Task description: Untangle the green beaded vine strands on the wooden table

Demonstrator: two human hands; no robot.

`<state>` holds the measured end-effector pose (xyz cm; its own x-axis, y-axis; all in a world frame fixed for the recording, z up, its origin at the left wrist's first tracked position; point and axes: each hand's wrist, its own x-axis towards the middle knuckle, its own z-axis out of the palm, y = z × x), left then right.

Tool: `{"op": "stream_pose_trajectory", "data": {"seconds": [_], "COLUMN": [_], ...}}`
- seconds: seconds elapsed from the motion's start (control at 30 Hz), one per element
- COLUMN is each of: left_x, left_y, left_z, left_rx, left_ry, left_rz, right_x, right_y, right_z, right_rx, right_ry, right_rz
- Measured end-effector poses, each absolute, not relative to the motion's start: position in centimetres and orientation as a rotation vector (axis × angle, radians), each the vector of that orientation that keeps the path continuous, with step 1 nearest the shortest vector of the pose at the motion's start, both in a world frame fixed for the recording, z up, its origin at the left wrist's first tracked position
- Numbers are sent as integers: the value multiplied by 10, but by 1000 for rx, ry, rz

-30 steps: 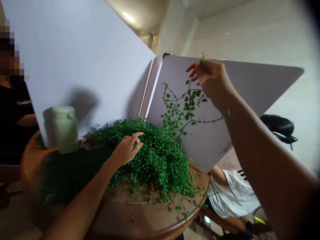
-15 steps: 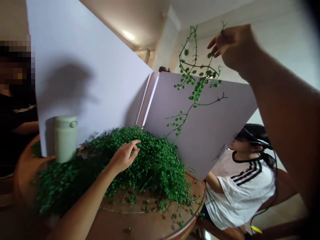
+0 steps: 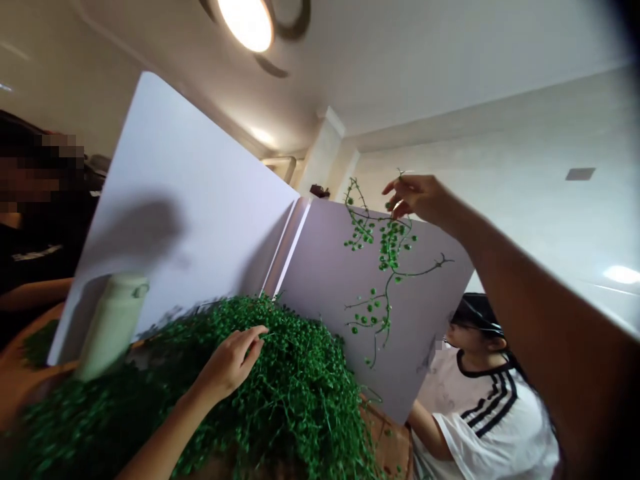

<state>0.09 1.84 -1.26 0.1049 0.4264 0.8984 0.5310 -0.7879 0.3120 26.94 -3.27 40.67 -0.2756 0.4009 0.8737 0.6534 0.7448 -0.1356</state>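
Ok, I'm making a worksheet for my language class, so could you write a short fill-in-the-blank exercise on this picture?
1. The person's right hand holds a sprig coloured ____.
2. In the picture, the bottle stands to the ____ of the left hand, which is over the pile of plants.
3. The striped shirt is mostly ____.
4. The lit lamp is on the ____.

Missing words: green; left; white; ceiling.

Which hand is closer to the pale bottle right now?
Left. The left hand is over the green plants, right of the bottle; the right hand is raised, farther right, pinching a sprig.
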Motion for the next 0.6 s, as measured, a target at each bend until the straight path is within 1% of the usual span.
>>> {"op": "stream_pose_trajectory", "data": {"seconds": [0.07,0.17,0.33,0.43,0.6], "left_x": [1,2,3,4,13], "left_y": [20,22,22,17,2], "left_z": [-15,-18,-22,-22,-17], "left_rx": [-2256,-2246,-2261,-2301,-2367], "left_ry": [-1007,-1042,-1074,-1073,-984], "left_rz": [-1822,-1859,-1877,-1851,-1802], "right_x": [266,260,247,237,232], "right_y": [-28,-20,-3,8,13], "right_z": [391,370,323,271,153], "right_rx": [-859,-794,-711,-630,-554], "right_ry": [-1977,-2000,-1820,-1635,-1298], "right_rz": [-180,-149,-36,82,284]}}
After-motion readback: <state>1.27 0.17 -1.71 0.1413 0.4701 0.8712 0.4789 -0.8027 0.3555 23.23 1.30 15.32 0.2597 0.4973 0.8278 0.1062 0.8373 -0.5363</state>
